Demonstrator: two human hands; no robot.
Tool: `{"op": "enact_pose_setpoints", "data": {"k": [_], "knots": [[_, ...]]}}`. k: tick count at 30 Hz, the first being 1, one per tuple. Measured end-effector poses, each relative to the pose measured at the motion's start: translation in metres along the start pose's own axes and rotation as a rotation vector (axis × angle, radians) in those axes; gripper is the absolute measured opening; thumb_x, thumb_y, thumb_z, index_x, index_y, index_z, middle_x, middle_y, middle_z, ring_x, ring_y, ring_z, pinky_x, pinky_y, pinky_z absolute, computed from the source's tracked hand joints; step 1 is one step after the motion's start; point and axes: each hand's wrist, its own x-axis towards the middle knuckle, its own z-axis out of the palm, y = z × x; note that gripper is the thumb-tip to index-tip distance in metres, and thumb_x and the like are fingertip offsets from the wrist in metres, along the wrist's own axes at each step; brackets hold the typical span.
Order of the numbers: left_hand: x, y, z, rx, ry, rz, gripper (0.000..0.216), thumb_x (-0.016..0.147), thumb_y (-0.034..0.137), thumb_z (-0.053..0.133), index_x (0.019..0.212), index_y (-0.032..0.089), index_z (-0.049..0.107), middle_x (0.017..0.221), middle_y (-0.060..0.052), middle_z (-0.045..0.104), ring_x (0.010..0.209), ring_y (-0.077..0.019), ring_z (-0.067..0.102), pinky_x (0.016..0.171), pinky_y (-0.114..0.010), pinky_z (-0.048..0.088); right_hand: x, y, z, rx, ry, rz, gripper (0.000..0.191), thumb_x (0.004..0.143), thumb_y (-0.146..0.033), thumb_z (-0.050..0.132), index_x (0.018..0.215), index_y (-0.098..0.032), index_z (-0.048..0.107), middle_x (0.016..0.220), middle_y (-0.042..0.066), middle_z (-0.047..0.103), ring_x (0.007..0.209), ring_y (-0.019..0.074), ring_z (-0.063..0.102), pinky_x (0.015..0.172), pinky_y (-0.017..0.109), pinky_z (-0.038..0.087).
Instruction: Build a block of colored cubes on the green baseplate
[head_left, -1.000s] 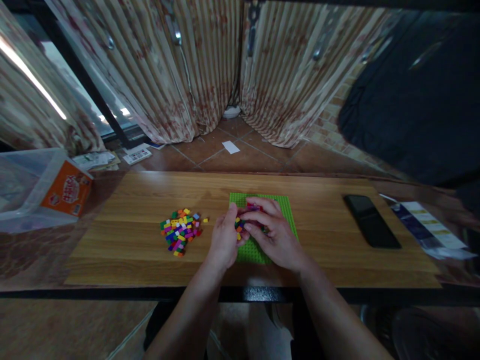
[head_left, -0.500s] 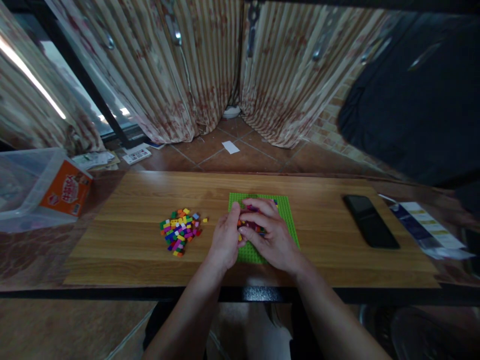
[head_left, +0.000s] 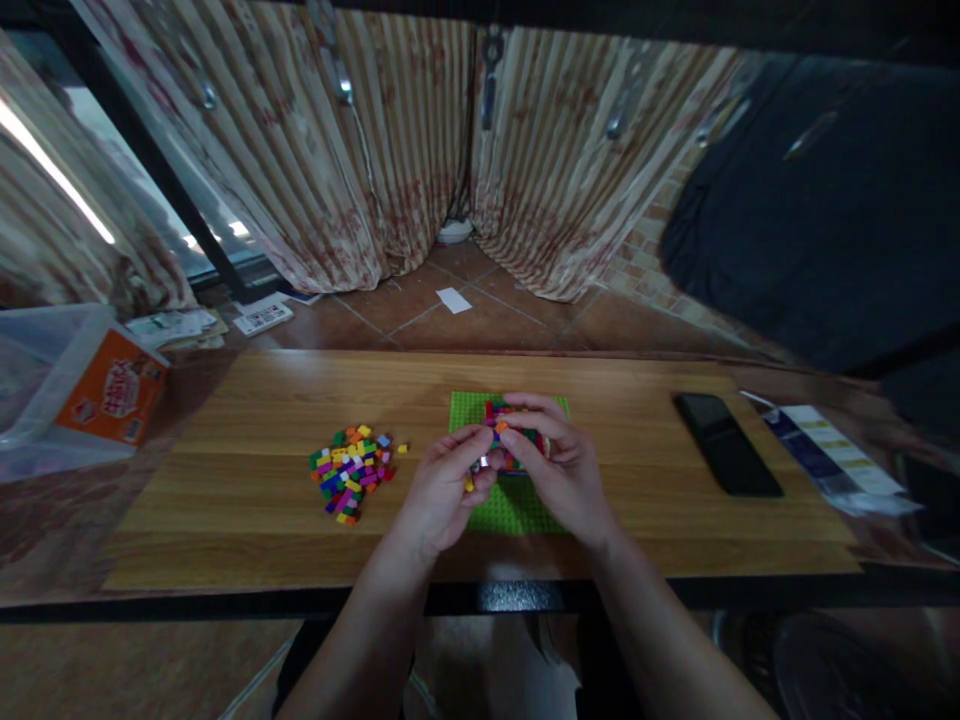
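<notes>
A green studded baseplate (head_left: 517, 505) lies on the wooden table (head_left: 637, 520) in front of me. On it stands a small cluster of coloured bricks (head_left: 517, 438), partly hidden by my fingers. My left hand (head_left: 442, 485) is curled at the cluster's left side, thumb and fingers pinched on small bricks. My right hand (head_left: 562, 465) wraps over the cluster from the right, fingertips pressed on a small orange brick (head_left: 501, 427). A loose pile of coloured bricks (head_left: 351, 470) lies to the left of my hands.
A black phone (head_left: 724, 457) lies on the table at the right, with printed papers (head_left: 832, 455) beyond it. A clear plastic bin with an orange label (head_left: 112, 390) stands off the table's left end. Curtains hang behind.
Both hands have lifted slightly and drawn together over the brick cluster. My head has shifted, so the table sits a little lower and further left in view.
</notes>
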Motion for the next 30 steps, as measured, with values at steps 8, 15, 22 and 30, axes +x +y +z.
{"op": "enact_pose_setpoints", "data": {"k": [8, 15, 22, 30], "knots": [[0.001, -0.001, 0.001, -0.032, -0.022, -0.046, 0.033, 0.06, 0.03, 0.085, 0.074, 0.011, 0.061, 0.06, 0.005, 0.05, 0.042, 0.0011, 0.034, 0.035, -0.01, 0.014, 0.001, -0.002, -0.004, -0.122, 0.024, -0.135, 0.015, 0.089, -0.024, 0.065, 0.096, -0.032, 0.075, 0.104, 0.002, 0.067, 0.101, 0.0201, 0.061, 0.091, 0.042, 0.049], [0.003, -0.003, -0.001, -0.056, -0.008, -0.074, 0.031, 0.063, 0.03, 0.084, 0.07, 0.011, 0.06, 0.061, 0.004, 0.051, 0.042, 0.0014, 0.033, 0.034, -0.01, 0.016, 0.001, -0.003, -0.006, -0.313, 0.15, -0.336, 0.02, 0.088, -0.018, 0.065, 0.097, -0.033, 0.075, 0.095, 0.001, 0.069, 0.097, 0.02, 0.059, 0.088, 0.041, 0.048], [0.007, 0.0, -0.005, -0.03, 0.174, 0.024, 0.032, 0.058, 0.026, 0.085, 0.069, 0.012, 0.058, 0.063, 0.003, 0.055, 0.043, 0.0005, 0.037, 0.034, -0.011, 0.019, 0.007, 0.028, -0.039, -0.255, 0.189, 0.006, 0.008, 0.081, -0.035, 0.073, 0.084, -0.03, 0.077, 0.096, 0.003, 0.07, 0.095, 0.0216, 0.063, 0.089, 0.042, 0.049], [0.008, 0.0, -0.005, 0.015, 0.198, 0.04, 0.034, 0.057, 0.029, 0.086, 0.072, 0.011, 0.06, 0.062, 0.002, 0.056, 0.044, 0.0, 0.038, 0.034, -0.011, 0.018, 0.009, 0.041, -0.047, -0.168, 0.09, 0.22, 0.016, 0.073, -0.041, 0.076, 0.076, -0.025, 0.077, 0.084, 0.004, 0.072, 0.082, 0.0194, 0.065, 0.08, 0.037, 0.05]]}}
